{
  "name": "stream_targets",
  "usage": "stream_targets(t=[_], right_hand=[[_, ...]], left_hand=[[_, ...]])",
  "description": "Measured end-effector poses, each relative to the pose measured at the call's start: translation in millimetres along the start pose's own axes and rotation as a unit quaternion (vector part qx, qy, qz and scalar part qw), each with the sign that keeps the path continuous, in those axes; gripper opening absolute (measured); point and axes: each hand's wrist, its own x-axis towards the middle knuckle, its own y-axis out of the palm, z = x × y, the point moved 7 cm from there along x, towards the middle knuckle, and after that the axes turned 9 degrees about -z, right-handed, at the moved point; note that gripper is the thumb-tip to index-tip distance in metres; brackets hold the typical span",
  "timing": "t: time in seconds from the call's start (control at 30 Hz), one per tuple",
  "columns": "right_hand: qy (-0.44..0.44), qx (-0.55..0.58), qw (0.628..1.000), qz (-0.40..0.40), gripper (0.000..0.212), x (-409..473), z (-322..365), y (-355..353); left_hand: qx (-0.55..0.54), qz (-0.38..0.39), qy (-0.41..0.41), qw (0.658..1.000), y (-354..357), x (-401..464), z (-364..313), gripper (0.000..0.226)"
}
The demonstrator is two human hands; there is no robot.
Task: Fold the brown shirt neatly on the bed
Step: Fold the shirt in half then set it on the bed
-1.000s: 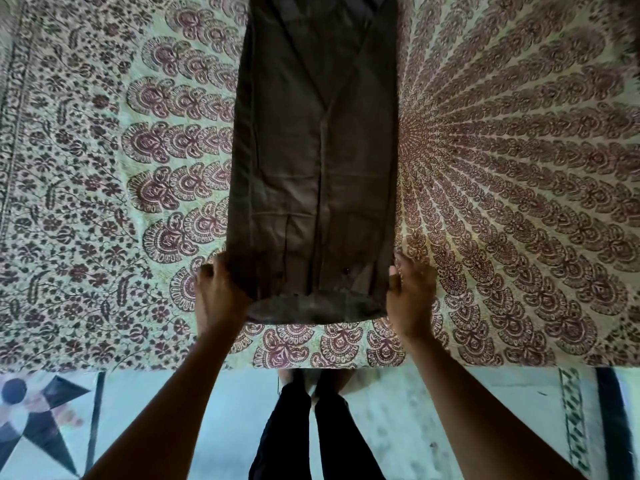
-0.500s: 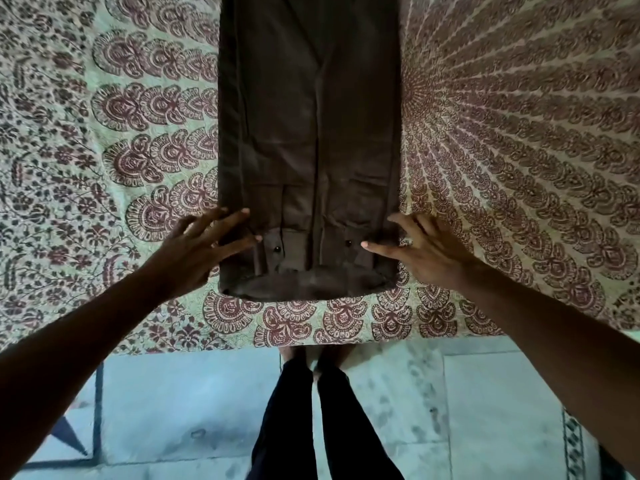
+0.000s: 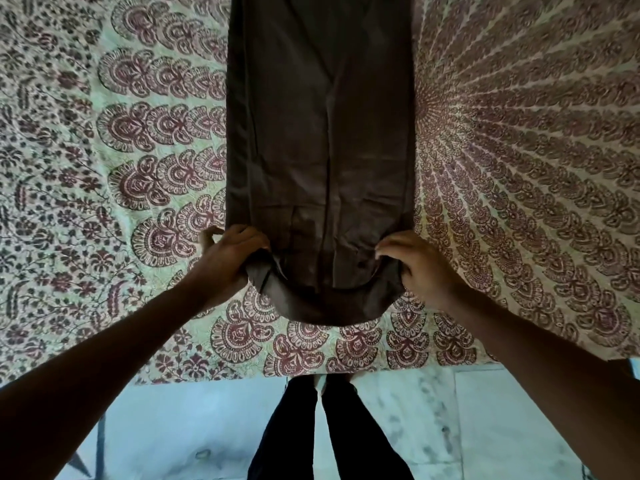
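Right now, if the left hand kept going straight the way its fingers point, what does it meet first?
The left hand grips the near left corner of the long folded brown shirt, fingers aimed right and away over the cloth. Going on, it would likely meet only more shirt, then the patterned bedspread; height above the cloth is unclear.

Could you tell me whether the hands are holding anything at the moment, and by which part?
Both hold the brown shirt at its near end: the left hand grips the left corner, the right hand the right corner.
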Motion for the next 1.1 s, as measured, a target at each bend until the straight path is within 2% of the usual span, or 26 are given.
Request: stream_targets(t=[0.13, 0.23, 0.33, 0.37, 0.47, 0.57, 0.7, 0.77, 0.83, 0.87, 0.97, 1.03, 1.1], right_hand=[[0.172, 0.173, 0.97, -0.012, 0.059, 11, -28, -5], [0.246, 0.248, 0.933, -0.08, 0.063, 24, -43, -16], [0.266, 0.279, 0.912, -0.141, 0.053, 61, -43, -48], [0.266, 0.292, 0.905, -0.16, 0.049, 80, -46, -61], [0.255, 0.294, 0.906, -0.168, 0.035, 138, -69, -79], [0.281, 0.276, 0.91, -0.131, 0.019, 185, -97, -66], [0.334, 0.264, 0.895, -0.131, 0.026, 211, -122, -54], [0.353, 0.282, 0.882, -0.135, 0.021, 215, -124, -56], [0.345, 0.283, 0.885, -0.135, 0.013, 218, -123, -58], [0.336, 0.271, 0.891, -0.138, 0.011, 220, -124, -61], [0.324, 0.245, 0.9, -0.157, 0.009, 226, -135, -70], [0.329, 0.237, 0.897, -0.174, 0.02, 230, -141, -76], [0.33, 0.232, 0.896, -0.185, 0.018, 234, -144, -78]], left_hand=[[-0.153, -0.035, -0.042, 0.987, -23, 25, 9, 0.058], [-0.205, -0.083, -0.098, 0.97, -42, 54, 13, 0.051], [-0.341, -0.108, -0.194, 0.914, -53, 88, 24, 0.058], [-0.364, -0.116, -0.222, 0.897, -55, 103, 30, 0.049], [-0.319, -0.13, -0.288, 0.894, -48, 145, 63, 0.024], [-0.306, -0.089, -0.358, 0.878, -27, 173, 89, 0.009], [-0.289, -0.078, -0.406, 0.863, -19, 194, 105, 0.016], [-0.3, -0.064, -0.433, 0.848, -20, 198, 106, 0.013], [-0.323, -0.048, -0.448, 0.832, -19, 200, 104, 0.007], [-0.325, -0.047, -0.454, 0.829, -20, 201, 104, 0.014], [-0.319, -0.069, -0.464, 0.824, -28, 203, 103, 0.019], [-0.321, -0.089, -0.462, 0.822, -35, 208, 101, 0.024], [-0.297, -0.104, -0.447, 0.838, -39, 218, 100, 0.029]])
